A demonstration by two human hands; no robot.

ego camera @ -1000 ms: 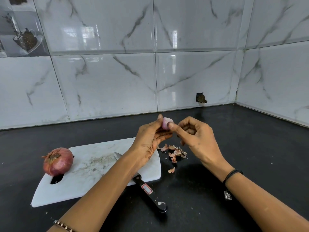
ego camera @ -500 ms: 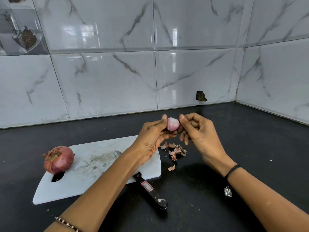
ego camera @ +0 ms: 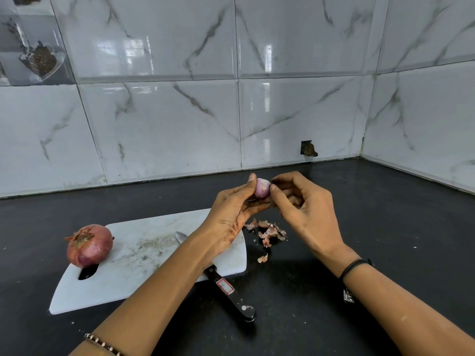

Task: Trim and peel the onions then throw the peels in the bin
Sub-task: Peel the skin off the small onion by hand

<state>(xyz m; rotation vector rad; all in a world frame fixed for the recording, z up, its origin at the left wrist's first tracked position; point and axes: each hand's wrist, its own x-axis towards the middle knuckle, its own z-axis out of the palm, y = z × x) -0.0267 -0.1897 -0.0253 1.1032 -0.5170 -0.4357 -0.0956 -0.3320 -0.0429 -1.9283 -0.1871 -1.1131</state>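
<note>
A small, pale pink peeled onion (ego camera: 262,188) is held above the black counter between both hands. My left hand (ego camera: 231,214) grips it from the left with thumb and fingers. My right hand (ego camera: 303,209) pinches its right side with thumb and curled fingers. Below the hands lies a small heap of dry onion peels (ego camera: 268,231), with one stray peel (ego camera: 262,258) nearer me. A large unpeeled red onion (ego camera: 90,245) sits on the left end of the white cutting board (ego camera: 144,263).
A black-handled knife (ego camera: 226,289) lies across the board's right edge, its blade partly under my left forearm. The black counter (ego camera: 385,227) runs into a corner of marble-look tiled walls. No bin is in view.
The hands have turned the small onion slightly between the fingers and stayed in about the same place above the peels. Nothing on the counter has moved.
</note>
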